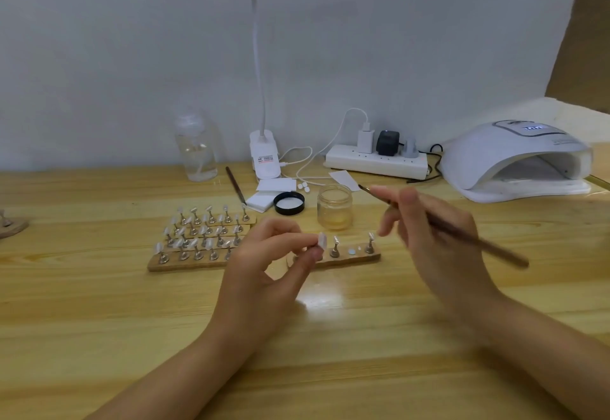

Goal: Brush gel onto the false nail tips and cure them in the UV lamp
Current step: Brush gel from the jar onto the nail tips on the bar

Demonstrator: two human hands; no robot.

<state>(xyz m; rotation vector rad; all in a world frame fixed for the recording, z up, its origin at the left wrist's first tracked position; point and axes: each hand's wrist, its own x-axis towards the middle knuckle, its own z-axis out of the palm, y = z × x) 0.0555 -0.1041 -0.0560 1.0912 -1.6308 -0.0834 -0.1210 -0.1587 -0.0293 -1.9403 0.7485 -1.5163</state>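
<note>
Pinching one nail tip [321,240] on its stand, left hand [270,264] holds it just above the front wooden strip [350,259]. Right hand [435,238] grips a brush [462,234], blurred, bristle end up-left near the open gel jar [335,206]. Jar sits just behind the strip; black lid [289,203] beside it. More tips on stands [201,234] lie to the left. UV lamp [515,162] on the desk [99,304] far right, display lit. Power strip [376,162] behind.
</note>
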